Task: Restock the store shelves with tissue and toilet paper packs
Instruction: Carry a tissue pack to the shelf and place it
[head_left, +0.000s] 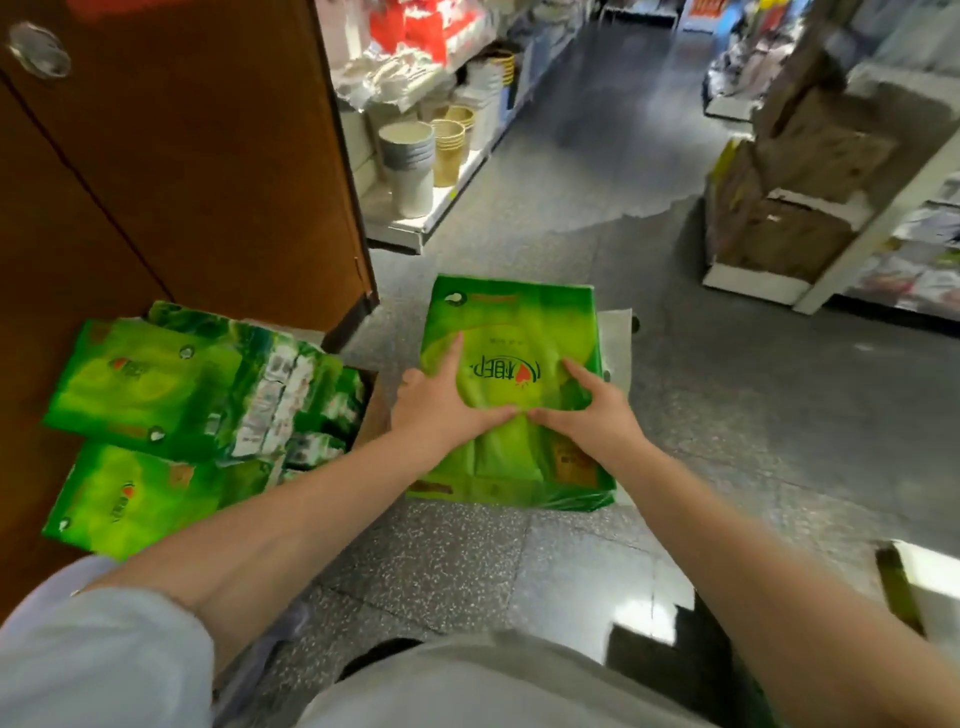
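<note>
Speckled grey floor (467, 561) carries the green tissue pack (511, 322), flat, long axis running away from the person, logo inverted. Left hand (441, 402) and right hand (592, 410) press it, fingers straight, thumbs meeting. Further packs (150, 384) lie left; shelves (415, 218) stand beyond.

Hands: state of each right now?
Left hand: open, fingers flat on the green tissue pack.
Right hand: open, pressing the same pack.
</note>
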